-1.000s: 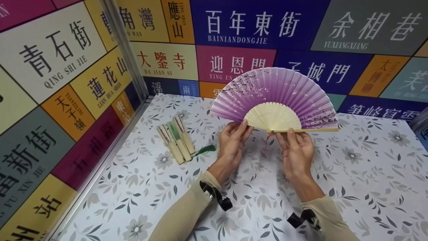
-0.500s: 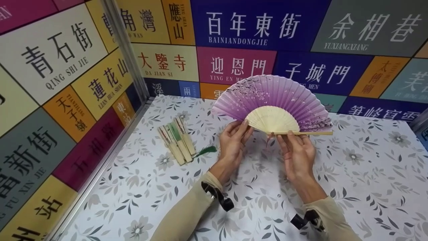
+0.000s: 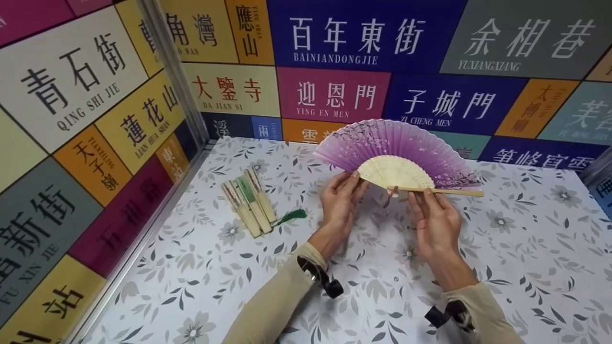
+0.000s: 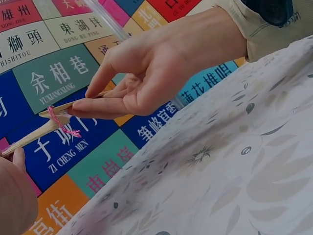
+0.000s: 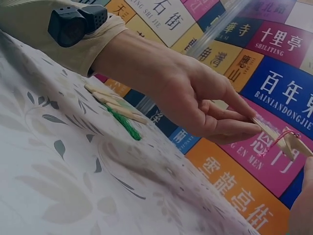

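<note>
A purple folding fan (image 3: 406, 143) with a blossom print and pale slatted ribs is spread wide above the table. My left hand (image 3: 338, 203) pinches its left outer rib between thumb and fingers. On the other side my right hand (image 3: 437, 220) pinches the right outer rib, which lies nearly level. A pink cord (image 4: 63, 122) hangs from the pivot, between the two hands. In the right wrist view the left hand (image 5: 215, 112) holds the rib edge-on; the left wrist view has the right hand (image 4: 142, 73) doing likewise. Most of the fan's leaf is hidden in both wrist views.
Several folded fans (image 3: 248, 203) lie side by side at the left of the table, one with a green tassel (image 3: 290, 216). A floral cloth covers the table (image 3: 201, 286). Panels with street names (image 3: 354, 33) stand along the back and left edges.
Both hands have shifted slightly to the right in the head view, and the fan's top edge has dropped, so more of the back panels shows above it. The folded fans have stayed put.
</note>
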